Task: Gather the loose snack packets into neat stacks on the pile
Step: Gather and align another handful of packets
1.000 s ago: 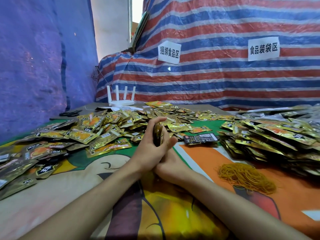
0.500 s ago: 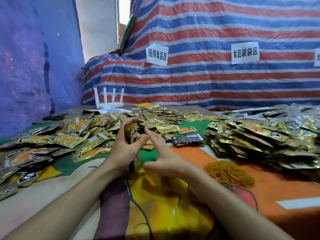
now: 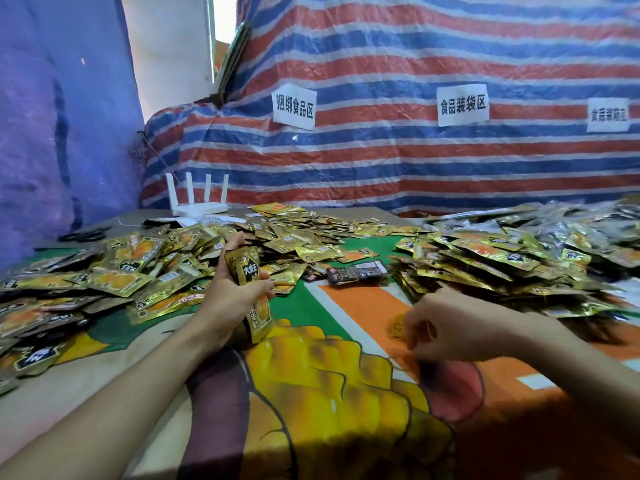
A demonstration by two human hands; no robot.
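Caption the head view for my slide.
Left hand grips a stack of gold snack packets while the right hand is down at the rubber bands.

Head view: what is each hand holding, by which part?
Left hand grips the packet stack around its middle; whether right hand holds anything cannot be told.

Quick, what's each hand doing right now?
Left hand: holding a stack of snack packets.
Right hand: fingers curled over the rubber bands; grip cannot be told.
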